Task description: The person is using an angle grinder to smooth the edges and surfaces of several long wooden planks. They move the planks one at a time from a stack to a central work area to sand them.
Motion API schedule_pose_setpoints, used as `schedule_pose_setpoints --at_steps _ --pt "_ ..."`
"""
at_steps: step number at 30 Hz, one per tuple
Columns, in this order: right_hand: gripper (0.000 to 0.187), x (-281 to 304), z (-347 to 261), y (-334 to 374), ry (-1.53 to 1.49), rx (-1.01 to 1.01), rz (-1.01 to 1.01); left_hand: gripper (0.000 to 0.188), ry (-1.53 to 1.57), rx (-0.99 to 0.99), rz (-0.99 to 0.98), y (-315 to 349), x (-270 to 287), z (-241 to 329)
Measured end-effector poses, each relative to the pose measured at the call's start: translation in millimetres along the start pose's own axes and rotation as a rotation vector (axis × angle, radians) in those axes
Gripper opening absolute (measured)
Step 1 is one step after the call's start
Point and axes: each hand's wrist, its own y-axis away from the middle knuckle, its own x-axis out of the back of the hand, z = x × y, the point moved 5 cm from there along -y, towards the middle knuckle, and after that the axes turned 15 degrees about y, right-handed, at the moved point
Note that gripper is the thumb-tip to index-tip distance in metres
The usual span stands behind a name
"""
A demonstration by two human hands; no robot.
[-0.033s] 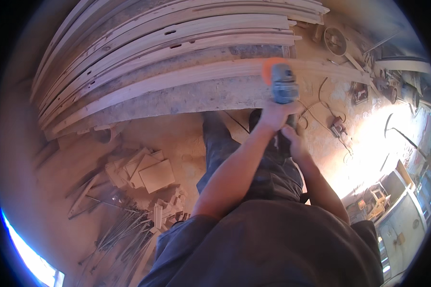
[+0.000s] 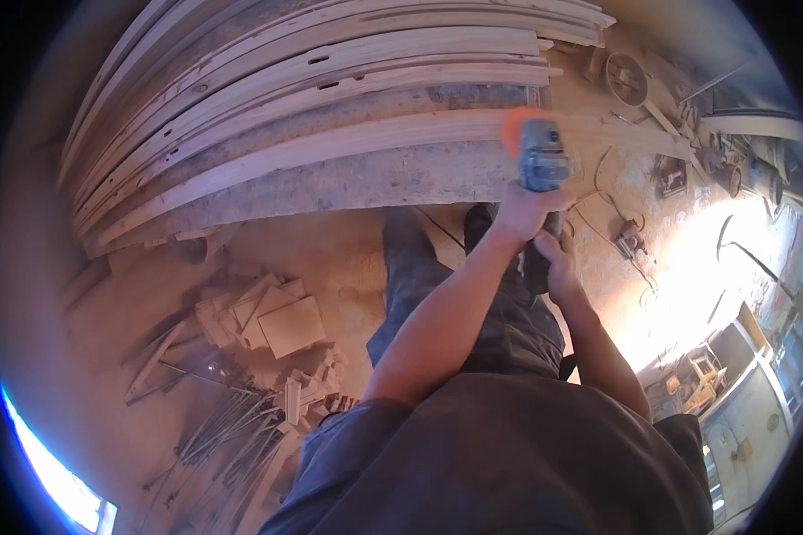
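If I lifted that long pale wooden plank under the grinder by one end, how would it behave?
The long pale wooden plank would probably flex and sag, being thin for its length. It likely feels awkward rather than heavy. Its dusty surface may slip in the grip.

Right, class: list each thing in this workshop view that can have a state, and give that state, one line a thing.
angle grinder: gripped in both hands, orange disc on the plank.
left hand: closed around the grinder body.
right hand: closed on the grinder's rear handle.
plank: lying flat on the bench.
stacked boards: piled lengthwise behind the plank.
wood offcuts: scattered on the dusty floor.
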Motion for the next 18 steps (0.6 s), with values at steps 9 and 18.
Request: schedule_pose_setpoints --at_steps 9,18 --pt "0.079 -162 -35 -44 0.647 0.107 -0.329 0.018 0.305 -0.210 0.262 60 161 88" --pt "0.058 -202 -44 -39 0.717 0.145 -0.354 0.017 0.431 -0.272 0.121 79 200 102"
